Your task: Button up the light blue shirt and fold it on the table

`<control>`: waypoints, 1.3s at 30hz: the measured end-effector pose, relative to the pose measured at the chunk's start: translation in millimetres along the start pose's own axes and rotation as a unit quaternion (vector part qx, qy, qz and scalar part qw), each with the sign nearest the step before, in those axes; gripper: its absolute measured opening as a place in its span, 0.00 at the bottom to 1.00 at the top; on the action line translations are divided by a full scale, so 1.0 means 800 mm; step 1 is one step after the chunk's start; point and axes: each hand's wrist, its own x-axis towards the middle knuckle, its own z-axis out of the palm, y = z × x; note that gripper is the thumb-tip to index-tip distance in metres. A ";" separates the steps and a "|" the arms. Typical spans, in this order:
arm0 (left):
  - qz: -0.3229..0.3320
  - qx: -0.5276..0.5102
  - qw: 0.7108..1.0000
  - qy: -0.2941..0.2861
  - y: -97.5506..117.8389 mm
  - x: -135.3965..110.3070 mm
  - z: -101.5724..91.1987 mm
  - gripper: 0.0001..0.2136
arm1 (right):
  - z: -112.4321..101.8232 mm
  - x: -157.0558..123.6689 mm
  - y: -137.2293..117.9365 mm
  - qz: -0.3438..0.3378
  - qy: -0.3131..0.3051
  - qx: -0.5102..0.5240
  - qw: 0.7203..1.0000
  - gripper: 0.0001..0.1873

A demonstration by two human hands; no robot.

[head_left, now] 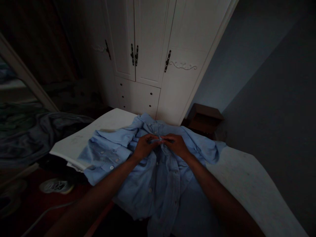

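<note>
A light blue button-up shirt (140, 181) lies spread on a white-covered board, its collar toward the far edge and its lower front hanging over the near side. My left hand (145, 146) and my right hand (175, 144) meet at the front opening, just below the collar. Fingertips of both hands pinch the shirt's front edges together; the button between them is too small to make out. Below the hands the front stays apart, with buttons along one edge and buttonholes along the other. One sleeve, with several cuff buttons, is folded at the left.
The white board (247, 174) extends to the right of the shirt. A white wardrobe (148, 42) stands behind it, and a brown cabinet (206, 113) sits at the back right. Dark clothes (49, 131) are heaped at the left, above a shoe (56, 186) on the red floor.
</note>
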 end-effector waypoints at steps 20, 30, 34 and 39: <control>0.046 0.079 0.996 0.024 -0.006 -0.001 0.005 0.06 | 0.001 -0.004 0.002 -0.104 -0.057 -0.175 0.977 0.12; 0.046 0.068 0.996 0.028 0.003 -0.004 0.005 0.05 | 0.011 -0.005 0.010 -0.102 0.010 -0.105 0.989 0.10; 0.038 0.049 0.997 0.041 0.002 -0.002 0.006 0.05 | 0.015 -0.005 0.011 -0.074 0.041 -0.033 0.996 0.08; 0.023 0.023 0.998 0.047 0.000 0.000 0.006 0.07 | 0.018 -0.006 0.015 -0.049 0.065 0.008 0.997 0.08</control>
